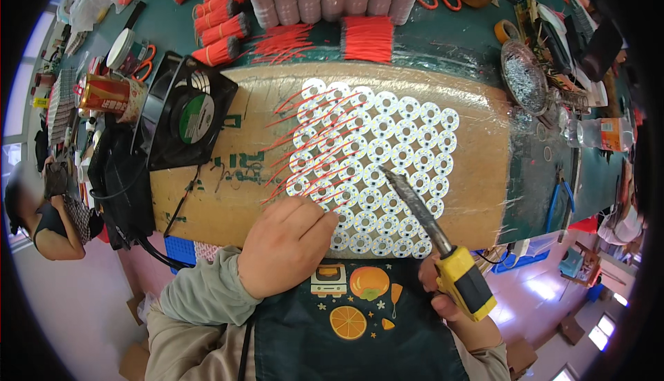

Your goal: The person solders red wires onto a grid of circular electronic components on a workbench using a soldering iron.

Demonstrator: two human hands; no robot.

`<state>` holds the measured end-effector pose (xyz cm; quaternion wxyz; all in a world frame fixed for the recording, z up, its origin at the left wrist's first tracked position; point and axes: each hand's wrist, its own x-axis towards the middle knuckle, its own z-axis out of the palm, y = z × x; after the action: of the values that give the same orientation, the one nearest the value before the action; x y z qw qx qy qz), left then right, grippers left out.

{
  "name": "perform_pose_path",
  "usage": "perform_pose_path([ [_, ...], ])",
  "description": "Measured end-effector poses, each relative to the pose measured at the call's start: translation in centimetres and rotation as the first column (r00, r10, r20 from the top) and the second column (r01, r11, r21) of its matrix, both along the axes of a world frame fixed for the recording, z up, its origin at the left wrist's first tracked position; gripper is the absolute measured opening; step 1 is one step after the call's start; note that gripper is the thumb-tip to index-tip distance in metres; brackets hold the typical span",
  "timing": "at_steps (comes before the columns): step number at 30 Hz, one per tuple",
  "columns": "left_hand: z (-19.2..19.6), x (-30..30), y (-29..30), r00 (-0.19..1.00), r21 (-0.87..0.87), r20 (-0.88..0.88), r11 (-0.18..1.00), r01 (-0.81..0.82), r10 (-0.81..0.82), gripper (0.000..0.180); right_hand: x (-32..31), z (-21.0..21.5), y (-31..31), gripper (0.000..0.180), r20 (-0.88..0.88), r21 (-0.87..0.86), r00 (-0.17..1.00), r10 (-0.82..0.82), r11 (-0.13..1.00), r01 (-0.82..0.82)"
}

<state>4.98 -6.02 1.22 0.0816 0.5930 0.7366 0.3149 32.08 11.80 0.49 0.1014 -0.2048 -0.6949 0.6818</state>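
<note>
The cardboard sheet [477, 152] is brightly lit, with sheen caught beyond the left hand's fingers [294, 216]. Glare is reflected by the pink floor [543, 289], right of the right hand's fingers [429, 274]. Farthest from both, straight edges are bowed and corners blackened.

Hard plastic and metal against soft cloth and card.
From where I stand, the soldering iron [443, 241] pairs a dull metal shaft [418, 210] with a yellow-and-black plastic grip [470, 285]; the white discs [371, 147] look smooth, the red wires [318, 135] slickly plastic-coated. Brown cardboard [478, 173] shines unevenly beneath. The fan [185, 110] is black plastic, the apron [297, 346] matt dark cloth, the sleeve [207, 289] wrinkled fabric, the round dish [523, 76] rough, silvery metal.
</note>
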Motion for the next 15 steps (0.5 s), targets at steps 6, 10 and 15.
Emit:
perform_pose_path([
  [6, 0.5, -0.9, -0.2, 1.0, -0.067, -0.004, 0.998, 0.004, -0.004, 0.024, -2.4, -0.9, 0.9, 0.038, -0.115, 0.124, 0.98, 0.161, 0.981, -0.147],
  [10, 2.3, -0.7, 0.7, 0.999, -0.106, 0.048, 0.994, 0.017, -0.012, 0.025, -1.8, -0.7, 0.1, 0.051, -0.257, -0.199, 0.966, 0.0, 0.979, -0.053],
  [15, 4.3, -3.8, 3.7, 0.992, -0.012, -0.124, 1.0, 0.003, -0.004, 0.02, -3.2, 0.5, 3.0, 0.06, -0.241, -0.804, 0.913, -0.328, 0.594, 0.001],
])
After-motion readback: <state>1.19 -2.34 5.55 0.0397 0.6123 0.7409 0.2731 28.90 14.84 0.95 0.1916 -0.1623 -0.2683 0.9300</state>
